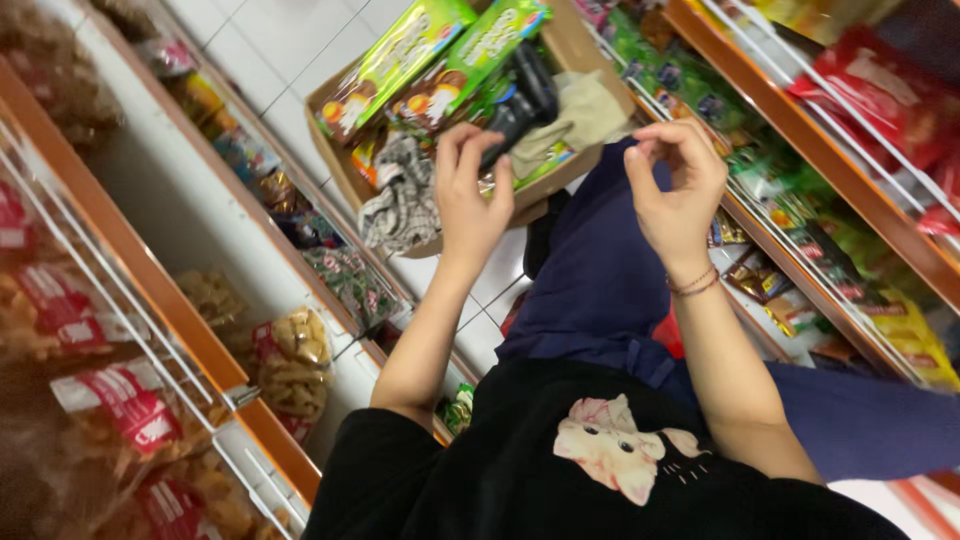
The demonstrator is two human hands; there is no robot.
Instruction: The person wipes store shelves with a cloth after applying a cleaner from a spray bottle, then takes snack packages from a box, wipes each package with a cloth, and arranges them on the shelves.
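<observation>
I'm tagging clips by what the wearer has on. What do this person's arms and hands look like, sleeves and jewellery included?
Both forearms are bare, with no gloves. The left hand has nothing on its wrist. The right hand wears a thin reddish-brown string bracelet wound twice around the wrist. Short black sleeves of a black T-shirt end above the elbows.

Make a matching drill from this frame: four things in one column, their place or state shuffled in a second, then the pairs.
Things:
1. left hand
2. right hand
3. cardboard box
4. thin bracelets

Places or states:
A. on the white tile floor, filled with green snack packs
B. around the right wrist
C. gripping a black device over the box
D. raised, fingers curled, holding nothing that can be seen

Pairs: 1-C, 2-D, 3-A, 4-B
</observation>
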